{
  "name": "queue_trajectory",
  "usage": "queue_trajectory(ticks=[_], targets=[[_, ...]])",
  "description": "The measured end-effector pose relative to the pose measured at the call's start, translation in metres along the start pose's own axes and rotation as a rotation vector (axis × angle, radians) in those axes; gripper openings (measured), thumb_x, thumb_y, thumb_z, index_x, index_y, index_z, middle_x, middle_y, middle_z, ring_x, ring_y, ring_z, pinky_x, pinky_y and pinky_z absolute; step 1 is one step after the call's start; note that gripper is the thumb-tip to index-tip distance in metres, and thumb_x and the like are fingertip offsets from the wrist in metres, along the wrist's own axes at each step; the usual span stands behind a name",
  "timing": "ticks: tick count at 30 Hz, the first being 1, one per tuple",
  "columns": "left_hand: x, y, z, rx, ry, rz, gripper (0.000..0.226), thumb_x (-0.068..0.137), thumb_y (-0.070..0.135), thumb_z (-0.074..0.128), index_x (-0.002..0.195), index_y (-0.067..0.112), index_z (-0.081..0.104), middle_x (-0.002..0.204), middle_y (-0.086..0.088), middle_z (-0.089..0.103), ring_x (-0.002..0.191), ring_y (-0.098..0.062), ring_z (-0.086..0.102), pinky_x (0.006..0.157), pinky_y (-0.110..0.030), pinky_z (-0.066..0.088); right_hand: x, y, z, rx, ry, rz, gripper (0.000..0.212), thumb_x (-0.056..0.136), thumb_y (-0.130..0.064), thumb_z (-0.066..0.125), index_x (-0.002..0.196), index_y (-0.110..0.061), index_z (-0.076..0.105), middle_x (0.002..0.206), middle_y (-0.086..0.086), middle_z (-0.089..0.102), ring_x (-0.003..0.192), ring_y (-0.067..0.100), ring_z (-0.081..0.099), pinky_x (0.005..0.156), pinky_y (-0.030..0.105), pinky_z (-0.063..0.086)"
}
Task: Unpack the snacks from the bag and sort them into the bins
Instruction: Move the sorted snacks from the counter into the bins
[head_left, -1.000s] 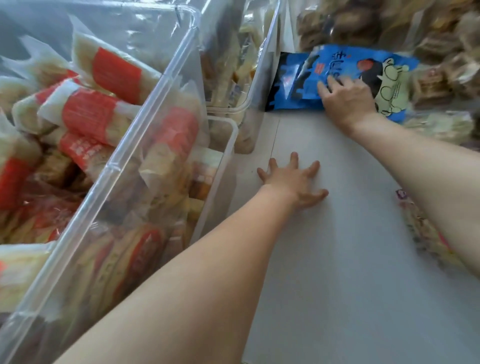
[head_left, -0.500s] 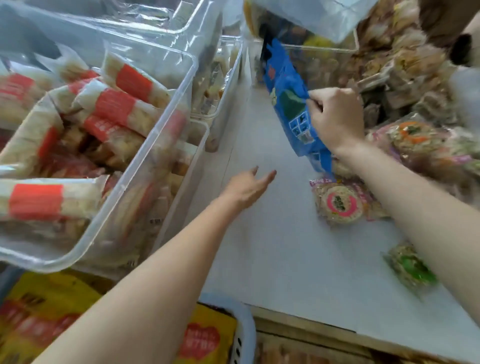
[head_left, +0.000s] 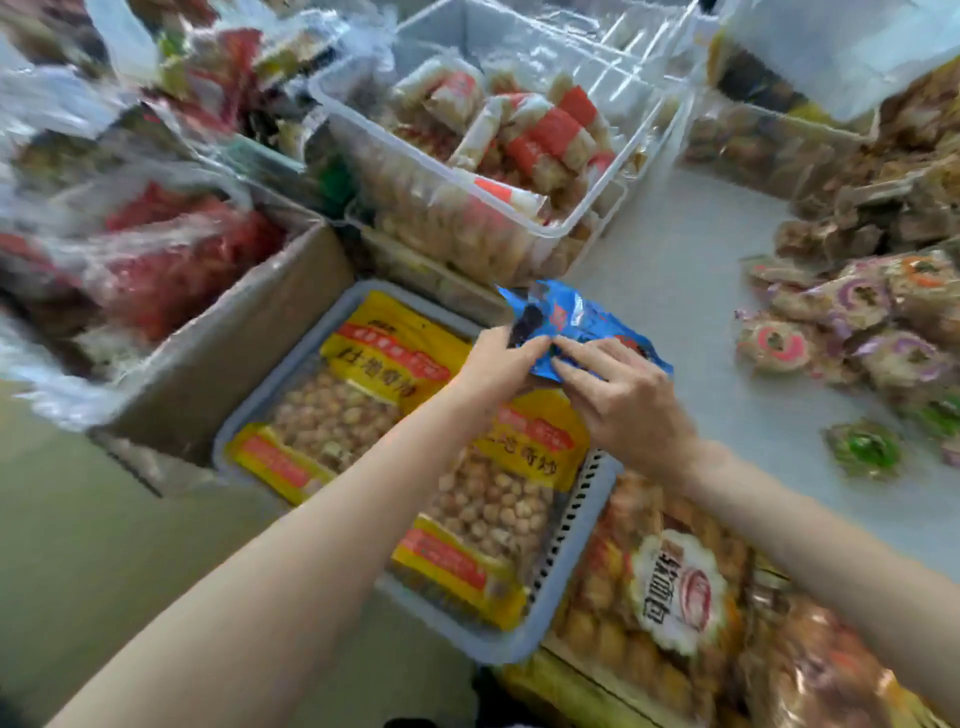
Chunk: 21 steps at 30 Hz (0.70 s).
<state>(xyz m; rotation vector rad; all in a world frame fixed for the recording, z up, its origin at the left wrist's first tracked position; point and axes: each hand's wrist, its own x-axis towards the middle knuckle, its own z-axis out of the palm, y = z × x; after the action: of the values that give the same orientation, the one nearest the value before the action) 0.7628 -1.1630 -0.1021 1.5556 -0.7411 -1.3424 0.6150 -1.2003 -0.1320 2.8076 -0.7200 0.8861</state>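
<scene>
A blue snack packet (head_left: 582, 322) hangs over the far right corner of a grey basket (head_left: 566, 582). Both hands hold it: my left hand (head_left: 498, 364) grips its left end from below, my right hand (head_left: 618, 395) pinches its near edge. The basket holds yellow packets of round puffs (head_left: 363, 400). Just beyond stands a clear bin (head_left: 457, 187) full of red-banded white snack packs (head_left: 550, 130). The lower side of the blue packet is hidden by my hands.
A cardboard box (head_left: 228, 343) with red bagged snacks sits left of the basket. Orange biscuit packs (head_left: 670, 587) lie at the near right. On the white table (head_left: 691, 291) to the right are loose round cakes (head_left: 831, 332) and brown snack piles (head_left: 883, 197).
My right hand carried the blue packet from the table's far end to above the grey basket. My left hand rose from the table and took hold of it. The view swung down and left.
</scene>
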Motion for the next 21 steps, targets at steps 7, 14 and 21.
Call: queue_trajectory(ticks=[7,14,21], targets=[[-0.181,-0.044,-0.183,-0.114,0.338,0.162,0.017,0.096,0.004,0.047,0.093,0.018,0.057,0.066,0.011,0.067,0.057,0.001,0.062,0.053,-0.015,0.049,0.063,-0.182,-0.009,0.494,-0.185,-0.117,0.041,0.093,-0.035,0.050,0.118,-0.005,0.063,0.132,0.016,0.054,0.118,0.025,0.046,0.102,0.033,0.034],[-0.429,-0.140,-0.333,-0.259,0.666,0.076,0.014,0.094,0.016,0.054,0.101,0.026,0.061,0.093,0.011,0.070,0.082,-0.005,0.066,0.075,-0.023,0.053,0.103,-0.410,0.016,1.185,-1.226,0.168,0.051,0.085,-0.013,0.066,0.132,-0.011,0.047,0.121,0.006,0.063,0.093,0.007,0.066,0.078,0.019,0.053],[-0.604,-0.264,-0.361,-0.642,1.150,0.026,0.019,0.095,0.019,0.054,0.113,0.022,0.059,0.109,0.003,0.066,0.097,-0.017,0.064,0.081,-0.035,0.054,0.061,-0.653,0.056,1.113,-1.253,-0.253,0.050,0.071,0.010,0.073,0.113,-0.005,0.053,0.112,0.015,0.065,0.084,0.004,0.067,0.088,0.031,0.053]])
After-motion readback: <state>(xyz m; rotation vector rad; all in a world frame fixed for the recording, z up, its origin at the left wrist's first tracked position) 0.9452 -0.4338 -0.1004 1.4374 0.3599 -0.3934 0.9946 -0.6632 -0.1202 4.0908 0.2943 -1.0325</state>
